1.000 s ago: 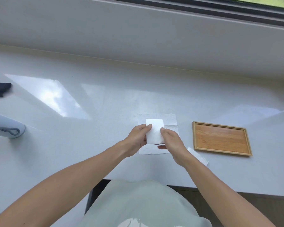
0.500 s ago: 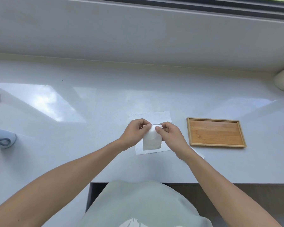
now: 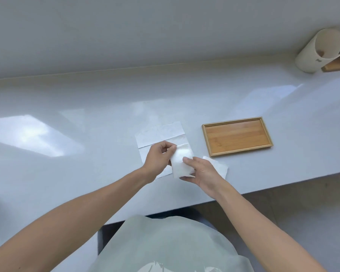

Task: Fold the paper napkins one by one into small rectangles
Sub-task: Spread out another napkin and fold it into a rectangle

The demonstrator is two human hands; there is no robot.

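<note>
- Folded napkin (image 3: 182, 162) held just above the counter (image 3: 86, 173), over the flat open napkin (image 3: 161, 134).
- Left hand (image 3: 158, 159) pinches its far-left corner; right hand (image 3: 201, 173) clamps the near edge, likely to set the crease.
- Wooden tray (image 3: 237, 135) to the right, probably for finished ones.

A bamboo tray (image 3: 237, 136) lies on the white counter (image 3: 86, 114); a paper roll (image 3: 320, 51) stands far right.

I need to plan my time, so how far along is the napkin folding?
Done: one folded napkin lies beside the wooden tray. In hand: both hands, left and right, pinch a half-folded napkin. Left: an open napkin lies flat beneath; the tray holds nothing.
</note>
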